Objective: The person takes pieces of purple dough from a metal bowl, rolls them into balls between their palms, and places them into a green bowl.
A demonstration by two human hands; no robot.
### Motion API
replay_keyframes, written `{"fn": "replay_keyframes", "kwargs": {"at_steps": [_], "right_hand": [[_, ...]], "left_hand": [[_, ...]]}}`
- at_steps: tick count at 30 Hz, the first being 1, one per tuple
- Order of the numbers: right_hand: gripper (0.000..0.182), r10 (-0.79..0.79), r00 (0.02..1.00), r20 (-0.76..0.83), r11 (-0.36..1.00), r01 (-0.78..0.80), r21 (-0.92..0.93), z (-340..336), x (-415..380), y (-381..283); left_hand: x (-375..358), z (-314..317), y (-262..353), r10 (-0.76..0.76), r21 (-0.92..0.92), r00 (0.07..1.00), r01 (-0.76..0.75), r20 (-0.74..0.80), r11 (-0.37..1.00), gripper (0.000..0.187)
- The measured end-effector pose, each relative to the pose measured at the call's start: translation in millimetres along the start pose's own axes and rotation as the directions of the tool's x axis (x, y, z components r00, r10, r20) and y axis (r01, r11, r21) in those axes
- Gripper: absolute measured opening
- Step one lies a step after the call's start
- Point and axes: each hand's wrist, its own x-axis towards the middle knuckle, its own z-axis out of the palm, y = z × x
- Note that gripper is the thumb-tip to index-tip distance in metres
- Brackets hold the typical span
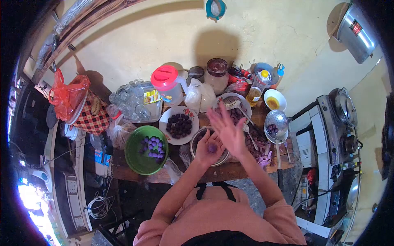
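My left hand (204, 154) is turned palm up over a glass bowl (223, 158), with a small purple dough ball (212, 148) resting on the palm. Above and to the right of it, my right hand (228, 130) is raised with its fingers spread and nothing in it. A green basin (132, 158) on the left holds several light purple balls (154, 145). Beside it, a flowered plate (169, 139) carries darker balls (179, 125). Purple peelings or pieces (264, 158) lie on the table to the right of my hands.
Behind stand a pink-lidded pitcher (165, 84), a big jar (216, 78), an oil bottle (255, 92) and a tray of glasses (135, 102). A slotted ladle (276, 124) lies across a bowl at right, its handle reaching past the table edge. A stove (342, 135) is farther right.
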Motion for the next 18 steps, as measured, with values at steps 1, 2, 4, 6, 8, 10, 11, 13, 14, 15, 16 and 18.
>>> {"fn": "replay_keyframes", "kwargs": {"at_steps": [1, 2, 4, 6, 8, 10, 11, 13, 14, 15, 16, 18], "right_hand": [[0.085, 0.070, 0.983, 0.167, 0.997, -0.064, -0.041, 2, 7, -28], [0.083, 0.041, 0.985, 0.165, 0.981, -0.008, -0.194, -5, 9, -30], [0.075, 0.048, 0.982, 0.182, 0.850, 0.055, -0.524, -9, 8, -29], [0.069, 0.067, 0.970, 0.232, 0.492, 0.170, -0.854, -12, 5, -24], [0.067, 0.130, 0.946, 0.295, -0.124, 0.311, -0.942, -5, 3, -6], [0.066, -0.215, 0.829, 0.516, -0.393, 0.410, -0.823, 23, -5, 14], [0.066, -0.052, 0.876, 0.479, -0.345, 0.434, -0.832, 19, -11, 12], [0.066, 0.279, 0.890, 0.361, -0.244, 0.430, -0.870, 16, -21, 4], [0.068, 0.277, 0.910, 0.308, -0.305, 0.387, -0.870, 10, -16, -4], [0.070, 0.275, 0.928, 0.252, -0.361, 0.343, -0.867, 10, -13, -8], [0.068, 0.222, 0.934, 0.279, -0.324, 0.340, -0.883, 9, -11, -2], [0.065, 0.106, 0.936, 0.337, -0.244, 0.353, -0.903, 8, -2, 17]], "left_hand": [[-3, 6, -1, -0.018, -0.086, 0.999, 0.014, -0.047, 0.996, 0.057], [-4, 8, -1, -0.004, -0.042, 0.999, 0.002, -0.039, 0.999, 0.058], [-2, 11, -4, 0.014, 0.045, 1.000, -0.014, -0.018, 0.999, 0.060], [-2, 3, -6, -0.011, 0.091, 0.997, 0.018, -0.075, 0.996, 0.063], [1, 0, -12, -0.002, 0.113, 0.997, -0.007, 0.083, 0.994, 0.069], [6, 2, -21, 0.043, 0.085, 0.895, -0.090, 0.443, 0.992, 0.076], [5, -3, -18, 0.066, 0.114, 0.904, -0.125, 0.422, 0.986, 0.080], [0, -8, -9, 0.115, 0.171, 0.917, -0.193, 0.382, 0.966, 0.087], [0, -11, -12, 0.112, 0.287, 0.951, -0.198, 0.289, 0.937, 0.090], [-3, 1, -19, 0.120, 0.399, 0.975, -0.188, 0.188, 0.897, 0.092], [-4, 8, -25, 0.140, 0.505, 0.986, -0.164, 0.087, 0.847, 0.094], [-1, -14, -39, -0.039, 0.020, 0.990, 0.037, 0.134, 0.999, 0.090]]}}
